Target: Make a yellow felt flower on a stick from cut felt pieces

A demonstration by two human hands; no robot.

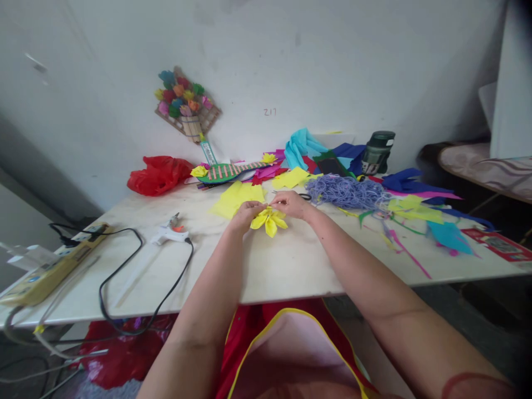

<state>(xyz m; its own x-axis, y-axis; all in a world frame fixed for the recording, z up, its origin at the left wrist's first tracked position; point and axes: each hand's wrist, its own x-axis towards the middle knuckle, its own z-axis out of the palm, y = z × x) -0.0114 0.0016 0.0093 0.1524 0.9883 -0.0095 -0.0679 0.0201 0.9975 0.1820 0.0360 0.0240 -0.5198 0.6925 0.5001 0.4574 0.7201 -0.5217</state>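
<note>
A yellow paper flower (269,221) with several spread petals is held over the table by both my hands. My left hand (246,213) pinches its upper left side with closed fingers. On the upper right, my right hand (288,203) pinches close to the flower's centre; the exact grip of the fingertips is small and partly hidden. Just behind my hands lie sheets of yellow crepe paper (236,198). Black scissor handles (305,197) show beside my right hand, the rest of them covered.
A hot glue gun (169,235) and its black cord lie left, near a power strip (54,269). A purple yarn heap (349,191), a dark jar (378,152) and coloured paper scraps spread right. A red plastic bag (158,175) sits back left. The table's front edge (291,297) is close.
</note>
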